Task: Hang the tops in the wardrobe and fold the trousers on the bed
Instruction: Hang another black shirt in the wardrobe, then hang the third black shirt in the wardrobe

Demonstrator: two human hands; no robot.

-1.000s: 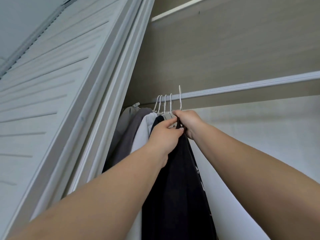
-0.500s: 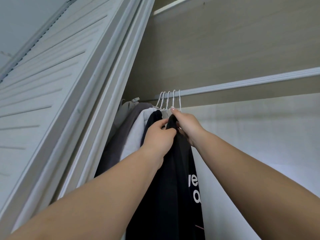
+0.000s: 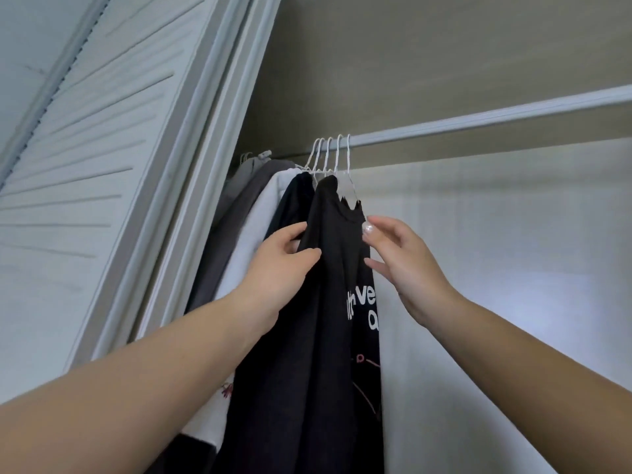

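Head view: black top [image 3: 328, 302], letters "ve"

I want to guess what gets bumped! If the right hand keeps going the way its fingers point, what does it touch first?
Probably the black top. The right hand points up and left, its fingertips already beside the top's edge below the hanger. Depth is hard to judge, so it might slip just behind the cloth.

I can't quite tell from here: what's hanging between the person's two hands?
The black printed top, hung on a white hanger. In the head view, the left hand holds its edge; the right hand is open beside it.
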